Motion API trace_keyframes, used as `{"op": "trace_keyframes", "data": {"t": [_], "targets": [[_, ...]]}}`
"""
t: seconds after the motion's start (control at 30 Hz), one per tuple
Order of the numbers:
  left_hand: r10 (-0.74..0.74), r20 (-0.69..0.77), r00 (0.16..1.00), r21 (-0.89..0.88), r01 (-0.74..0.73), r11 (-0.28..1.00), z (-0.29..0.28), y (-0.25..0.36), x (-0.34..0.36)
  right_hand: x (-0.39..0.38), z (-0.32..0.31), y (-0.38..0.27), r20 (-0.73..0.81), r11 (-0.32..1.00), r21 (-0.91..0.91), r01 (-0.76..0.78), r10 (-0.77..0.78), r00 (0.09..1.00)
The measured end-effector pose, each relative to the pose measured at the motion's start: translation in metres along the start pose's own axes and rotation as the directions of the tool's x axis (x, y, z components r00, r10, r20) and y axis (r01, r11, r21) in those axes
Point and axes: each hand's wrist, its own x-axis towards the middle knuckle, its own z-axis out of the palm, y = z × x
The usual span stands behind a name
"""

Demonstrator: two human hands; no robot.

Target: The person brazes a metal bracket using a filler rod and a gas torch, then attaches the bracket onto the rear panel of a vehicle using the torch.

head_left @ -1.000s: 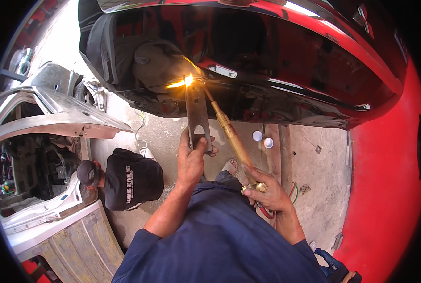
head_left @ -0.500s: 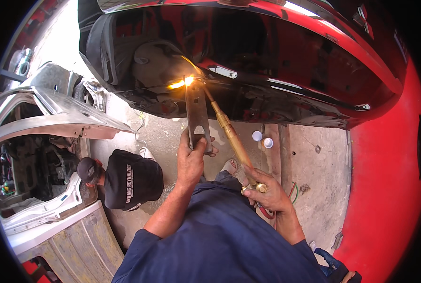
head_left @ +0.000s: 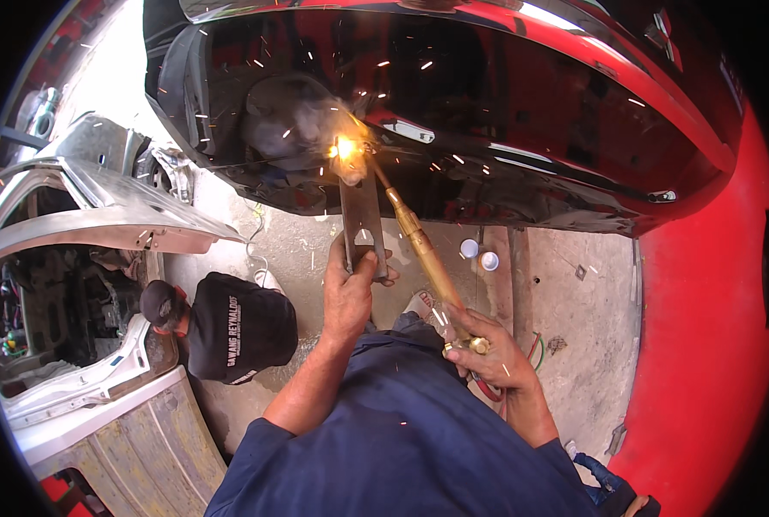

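Observation:
My left hand [head_left: 350,284] is closed round the lower end of a flat metal bracket [head_left: 361,211], held upright with a rounded cutout near my fingers. In my right hand [head_left: 492,349] is a brass gas torch [head_left: 423,250], gripped at its valve end. Its thin tip reaches up to the bracket's top end. A bright yellow-orange glow and smoke hide that end, and sparks fly out all round. Behind the glow stands a glossy black and red car body [head_left: 488,103]; whether the bracket touches it I cannot tell.
A person in a black shirt [head_left: 238,327] crouches at the left beside a stripped car shell [head_left: 100,233]. Two small white containers [head_left: 488,261] stand on the concrete floor [head_left: 574,336]. Red and green hoses [head_left: 538,349] run near my right wrist. A red panel [head_left: 712,345] fills the right side.
Sparks and smoke now burst from the bracket's top, where a smaller flame burned before. Both hands keep nearly the same place and grip.

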Motion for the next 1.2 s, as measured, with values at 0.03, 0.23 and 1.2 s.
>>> {"op": "trace_keyframes", "data": {"t": [0.03, 0.23, 1.2], "targets": [[0.002, 0.001, 1.0, -0.013, -0.002, 1.0, -0.001, -0.001, 0.001, -0.003, 0.0, -0.001, -0.006, 1.0, 0.02, -0.009, 0.009, 1.0], [-0.02, -0.023, 1.0, -0.001, 0.02, 1.0, 0.002, 0.006, 0.001, -0.062, -0.03, 0.016, 0.021, 0.915, 0.387, -0.112, 0.112, 0.993], [-0.01, -0.033, 0.999, 0.003, 0.01, 1.0, 0.001, 0.004, 0.0, -0.077, -0.059, 0.026, 0.039, 0.845, 0.517, -0.135, 0.135, 0.99]]}}
